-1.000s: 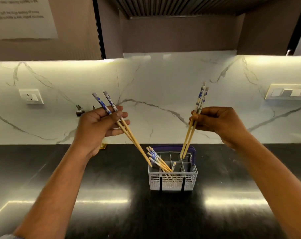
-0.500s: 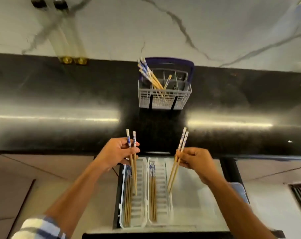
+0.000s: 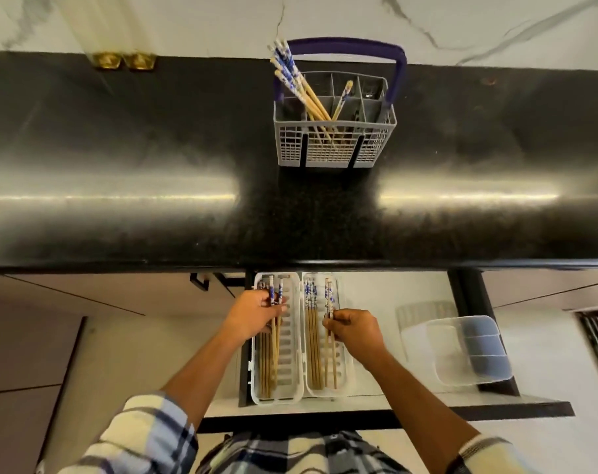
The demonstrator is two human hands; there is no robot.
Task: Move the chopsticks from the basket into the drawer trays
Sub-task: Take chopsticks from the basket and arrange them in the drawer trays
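While the drawer (image 3: 376,403) stands pulled out under the desk (image 3: 154,165), both hands work low over its two white trays, each carrying a pair so that two go down at once. The left hand (image 3: 256,318) pinches two chopsticks (image 3: 276,302) lengthwise above the left tray (image 3: 292,336), their blue-patterned ends pointing away to match those already lying there. The right hand (image 3: 354,331) likewise grips its own pair (image 3: 329,302) over the right tray (image 3: 345,371), aligned with the tray's long slots, probably so they settle flat beside the others. Farther right in the drawer sits a clear plastic container (image 3: 468,350). Up on the desk, the basket (image 3: 335,145) holds several more chopsticks (image 3: 301,87), leaning left, so more trips seem needed.
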